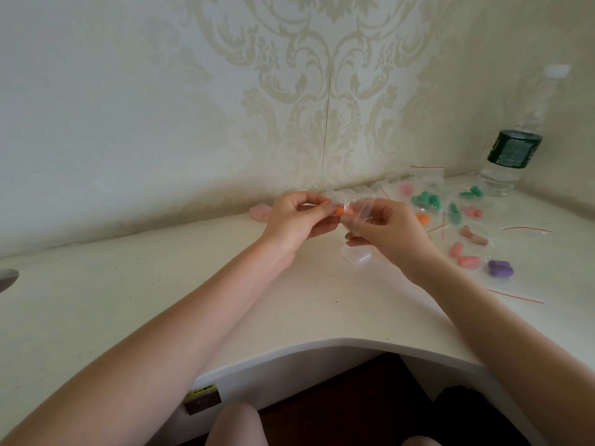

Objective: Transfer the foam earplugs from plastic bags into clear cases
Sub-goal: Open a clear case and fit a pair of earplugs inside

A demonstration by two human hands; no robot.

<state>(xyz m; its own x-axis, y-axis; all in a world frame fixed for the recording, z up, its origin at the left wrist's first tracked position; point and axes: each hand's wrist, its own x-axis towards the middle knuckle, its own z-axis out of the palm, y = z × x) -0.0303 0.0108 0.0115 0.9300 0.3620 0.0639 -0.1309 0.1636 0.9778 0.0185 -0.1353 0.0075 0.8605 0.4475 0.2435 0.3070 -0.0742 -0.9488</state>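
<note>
The left hand pinches the orange earplug; just right, the right hand pinches the plastic bag, its mouth facing left.

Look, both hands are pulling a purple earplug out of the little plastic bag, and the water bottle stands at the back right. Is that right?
Not quite: the head view shows an orange earplug, not purple, between the left hand and right hand at the plastic bag. The water bottle does stand at the back right.
</note>
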